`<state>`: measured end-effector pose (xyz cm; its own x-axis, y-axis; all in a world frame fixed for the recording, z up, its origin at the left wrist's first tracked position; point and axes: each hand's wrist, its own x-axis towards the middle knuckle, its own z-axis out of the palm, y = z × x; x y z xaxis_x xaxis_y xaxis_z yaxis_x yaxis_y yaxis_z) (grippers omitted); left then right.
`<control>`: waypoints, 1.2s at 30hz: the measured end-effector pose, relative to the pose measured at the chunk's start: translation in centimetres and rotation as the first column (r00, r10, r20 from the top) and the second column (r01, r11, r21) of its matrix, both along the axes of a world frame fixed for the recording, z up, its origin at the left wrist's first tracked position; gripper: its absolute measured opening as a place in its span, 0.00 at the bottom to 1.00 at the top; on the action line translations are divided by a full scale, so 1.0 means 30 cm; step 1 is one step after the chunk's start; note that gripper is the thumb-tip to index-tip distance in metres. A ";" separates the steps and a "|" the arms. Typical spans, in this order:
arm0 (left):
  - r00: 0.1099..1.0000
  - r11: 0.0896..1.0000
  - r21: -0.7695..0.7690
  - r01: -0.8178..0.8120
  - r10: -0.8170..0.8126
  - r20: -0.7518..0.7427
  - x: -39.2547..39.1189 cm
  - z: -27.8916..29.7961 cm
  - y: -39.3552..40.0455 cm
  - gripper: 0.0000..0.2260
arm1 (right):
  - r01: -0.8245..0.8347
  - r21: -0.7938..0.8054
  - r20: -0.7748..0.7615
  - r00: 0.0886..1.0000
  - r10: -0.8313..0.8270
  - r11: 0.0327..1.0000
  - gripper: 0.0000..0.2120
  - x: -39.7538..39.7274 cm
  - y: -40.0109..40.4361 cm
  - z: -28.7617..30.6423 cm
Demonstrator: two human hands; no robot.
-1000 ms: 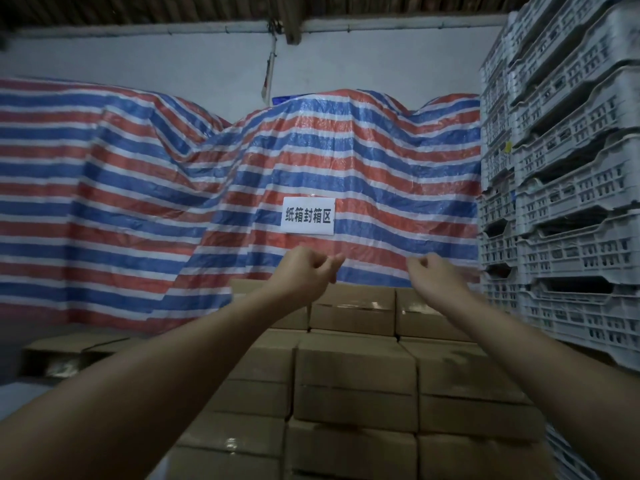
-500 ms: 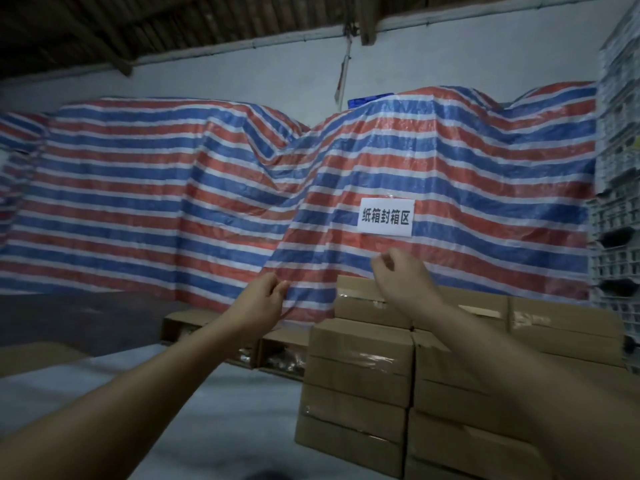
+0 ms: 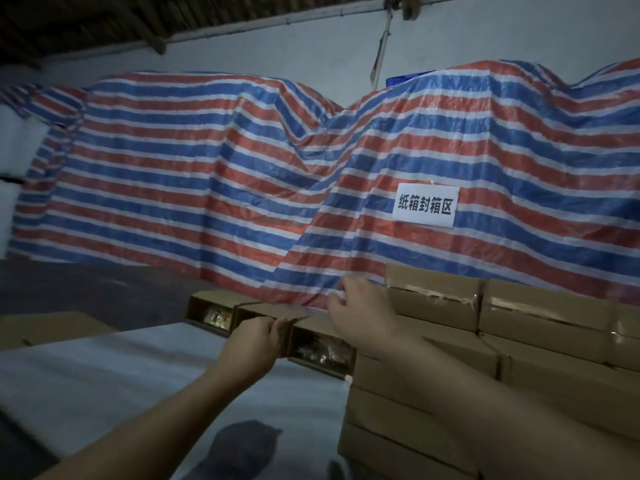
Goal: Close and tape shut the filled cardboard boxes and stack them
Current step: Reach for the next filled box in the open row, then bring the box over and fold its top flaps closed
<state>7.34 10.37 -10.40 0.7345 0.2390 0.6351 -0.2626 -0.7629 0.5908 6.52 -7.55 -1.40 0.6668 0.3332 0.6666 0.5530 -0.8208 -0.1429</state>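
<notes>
Striped tarpaulin [image 3: 207, 174] backs the counter [image 3: 104, 382]. Left hand [image 3: 254, 344] pinches an open box [image 3: 304, 336] flap; right hand [image 3: 360, 313], fingers curled, grips its far edge. Fetching step; next, drawing it closer.

This was a dim storeroom or warehouse packing area. A striped tarp [image 3: 242, 174] in red, white and blue covered tall heaps against a bare white wall [image 3: 277, 46], under dark roof beams [image 3: 69, 22]. A paper sign [image 3: 425, 206] pinned to the tarp read 纸箱封箱区. Taped cartons [image 3: 502, 341] stood stacked at the right, and open boxes [image 3: 214, 315] with contents sat on the floor [image 3: 104, 292].
</notes>
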 end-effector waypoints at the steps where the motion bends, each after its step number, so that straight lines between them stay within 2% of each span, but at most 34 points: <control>1: 1.000 1.000 0.009 -0.010 0.010 -0.002 0.038 -0.013 0.016 0.13 | 0.015 -0.028 -0.012 1.000 -0.016 0.999 0.07 0.024 0.029 0.003; 3: 1.000 1.000 0.024 0.001 -0.001 -0.019 0.109 -0.030 0.044 0.07 | 0.017 -0.065 -0.053 0.998 -0.020 0.998 0.08 0.078 0.090 0.014; 4: 0.999 0.999 0.037 -0.004 0.005 -0.035 0.143 -0.033 0.059 0.08 | 0.012 -0.078 -0.088 0.996 -0.018 0.997 0.11 0.105 0.123 0.020; 6: 0.998 0.997 0.067 -0.031 0.035 -0.059 0.205 -0.037 0.086 0.15 | 0.047 -0.143 -0.155 0.985 -0.069 0.989 0.17 0.165 0.185 0.022; 9: 0.992 0.994 0.083 -0.077 0.085 -0.094 0.291 -0.078 0.106 0.25 | 0.171 -0.341 -0.207 0.945 -0.251 0.924 0.24 0.284 0.258 -0.006; 11: 0.984 0.992 0.087 -0.092 0.104 -0.143 0.339 -0.139 0.114 0.27 | 0.257 -0.478 -0.182 0.907 -0.381 0.840 0.27 0.386 0.295 -0.044; 14: 0.972 0.966 0.238 -0.097 0.143 -0.186 0.380 -0.218 0.151 0.19 | 0.412 -0.666 -0.062 0.800 -0.597 0.622 0.27 0.539 0.335 -0.115; 17: 0.981 0.980 0.167 -0.108 0.132 -0.141 0.408 -0.248 0.197 0.08 | 0.476 -0.752 -0.021 0.674 -0.739 0.455 0.31 0.666 0.373 -0.187; 20: 0.979 0.988 0.113 -0.108 0.125 -0.159 0.434 -0.266 0.214 0.07 | 0.509 -0.798 0.049 0.588 -0.807 0.322 0.29 0.761 0.401 -0.243; 24: 0.972 0.994 0.079 -0.076 0.091 -0.215 0.445 -0.259 0.201 0.13 | 0.595 -0.743 0.121 0.569 -0.813 0.306 0.28 0.838 0.412 -0.269; 27: 0.962 0.996 0.058 -0.072 0.085 -0.260 0.443 -0.249 0.187 0.24 | 0.588 -0.744 0.088 0.557 -0.826 0.317 0.27 0.881 0.399 -0.289; 30: 0.962 0.997 0.032 -0.065 0.071 -0.264 0.434 -0.245 0.183 0.28 | 0.574 -0.727 0.045 0.587 -0.808 0.376 0.24 0.891 0.392 -0.315; 32: 0.961 0.997 0.040 -0.072 0.080 -0.264 0.434 -0.246 0.192 0.26 | 0.557 -0.717 0.031 0.626 -0.779 0.419 0.23 0.869 0.391 -0.308; 36: 0.979 0.999 -0.017 -0.048 0.043 -0.201 0.428 -0.251 0.210 0.11 | 0.484 -0.749 -0.031 0.656 -0.754 0.452 0.23 0.772 0.388 -0.259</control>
<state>20.17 16.66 -17.94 0.8342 0.2873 0.4708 -0.1027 -0.7578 0.6444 29.69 4.08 -9.15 0.9847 -0.0344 0.1706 -0.1171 -0.8563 0.5030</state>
